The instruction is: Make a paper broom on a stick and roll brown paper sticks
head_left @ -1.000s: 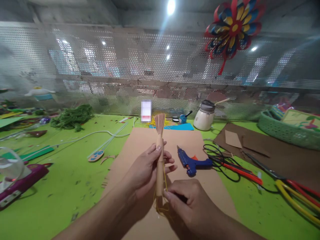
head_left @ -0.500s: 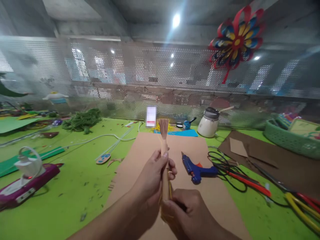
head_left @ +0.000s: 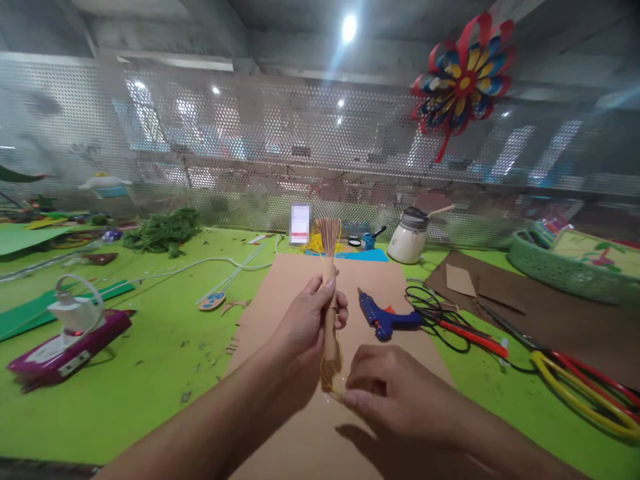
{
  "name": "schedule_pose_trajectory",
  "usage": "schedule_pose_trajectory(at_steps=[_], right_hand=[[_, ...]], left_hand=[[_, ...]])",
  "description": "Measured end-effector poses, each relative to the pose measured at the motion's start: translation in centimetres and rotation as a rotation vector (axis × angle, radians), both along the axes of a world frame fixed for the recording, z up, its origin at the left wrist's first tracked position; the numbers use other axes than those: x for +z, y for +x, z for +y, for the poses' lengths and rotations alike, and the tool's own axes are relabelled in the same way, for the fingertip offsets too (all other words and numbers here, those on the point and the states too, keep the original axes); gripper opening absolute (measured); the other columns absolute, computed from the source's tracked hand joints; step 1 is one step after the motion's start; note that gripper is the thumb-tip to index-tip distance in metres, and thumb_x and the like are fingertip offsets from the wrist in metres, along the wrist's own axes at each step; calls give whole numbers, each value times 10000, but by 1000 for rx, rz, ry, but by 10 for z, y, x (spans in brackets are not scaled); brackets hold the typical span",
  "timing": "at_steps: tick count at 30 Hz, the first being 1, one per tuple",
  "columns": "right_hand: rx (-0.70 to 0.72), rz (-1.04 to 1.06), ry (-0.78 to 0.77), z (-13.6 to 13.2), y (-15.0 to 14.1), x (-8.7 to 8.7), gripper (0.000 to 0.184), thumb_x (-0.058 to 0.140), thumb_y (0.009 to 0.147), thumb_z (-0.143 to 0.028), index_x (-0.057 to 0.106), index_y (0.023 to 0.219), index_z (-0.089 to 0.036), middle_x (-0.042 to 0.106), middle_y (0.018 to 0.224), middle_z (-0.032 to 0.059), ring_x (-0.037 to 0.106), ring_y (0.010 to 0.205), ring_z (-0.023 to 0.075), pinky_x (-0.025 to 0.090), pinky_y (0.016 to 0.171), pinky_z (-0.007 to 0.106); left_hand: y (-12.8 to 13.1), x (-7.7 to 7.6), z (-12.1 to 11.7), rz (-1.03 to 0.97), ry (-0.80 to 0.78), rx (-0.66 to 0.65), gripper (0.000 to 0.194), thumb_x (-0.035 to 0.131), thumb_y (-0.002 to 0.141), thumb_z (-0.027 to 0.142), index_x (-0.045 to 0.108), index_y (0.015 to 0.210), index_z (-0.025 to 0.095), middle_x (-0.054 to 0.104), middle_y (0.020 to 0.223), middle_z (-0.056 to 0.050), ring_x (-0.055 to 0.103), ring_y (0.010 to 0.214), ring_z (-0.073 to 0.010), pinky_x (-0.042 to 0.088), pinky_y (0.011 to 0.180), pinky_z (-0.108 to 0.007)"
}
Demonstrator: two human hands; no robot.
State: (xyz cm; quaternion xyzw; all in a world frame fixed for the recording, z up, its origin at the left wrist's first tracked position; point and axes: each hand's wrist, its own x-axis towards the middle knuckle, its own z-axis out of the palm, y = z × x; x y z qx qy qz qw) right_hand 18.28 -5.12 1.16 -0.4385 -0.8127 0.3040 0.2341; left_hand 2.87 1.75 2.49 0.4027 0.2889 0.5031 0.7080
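My left hand is wrapped round a small paper broom, its rolled brown handle pointing down towards me. The fringed, fanned-out bristles stand above the fingers. Thin yellow string runs along the handle and loops loosely below its lower end. At that loop, the thumb and fingertips of my right hand are pinched on the string, a little away from the handle. Both hands are above a tan cardboard sheet. A blue glue gun rests on the sheet, right of the broom.
Scissors with yellow and red handles, a red-handled tool and black cable lie at right. A white jar and green basket stand behind. At left are a purple power strip and green yarn.
My right hand has moved from beside the handle's lower end, down and right, drawing at the string. My left hand still holds the broom. The camera view has shifted slightly.
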Motion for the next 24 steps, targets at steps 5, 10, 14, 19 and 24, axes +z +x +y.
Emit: schedule_pose_trajectory(at_steps=[5,10,14,19,24], right_hand=[[-309,294,140,21,23,39,284,574,886,-393,731,908,-157,662,865,91,578,775,198,457,706,334],[-239,636,-4,47,17,60,339,640,838,-472,697,973,-167,667,923,66,588,824,178,476,731,317],[-76,813,-171,51,3,54,356,652,838,-508,655,955,-172,633,787,24,554,621,130,469,586,279],[110,954,-384,40,-13,24,378,686,841,-466,604,1083,-188,624,845,12,591,711,122,503,687,277],[113,864,-609,27,-33,-5,412,725,779,-517,577,888,-148,624,634,-7,534,516,89,409,493,204]], left_hand=[[3,7,-10,30,97,-111,224,536,935,297,499,1124,181,587,702,2,513,515,-77,386,495,-163],[12,16,-24,70,172,-220,186,573,919,321,529,1016,169,600,702,-12,489,498,-61,353,475,-154],[16,23,-28,31,173,-176,135,560,927,269,558,895,138,598,677,-24,497,505,-63,368,477,-154],[11,32,-20,-47,130,-9,110,532,934,251,566,917,148,586,670,-4,523,516,-89,452,510,-194],[2,29,-6,-108,87,193,89,469,961,212,535,953,153,624,694,-18,567,561,-86,467,539,-167]])
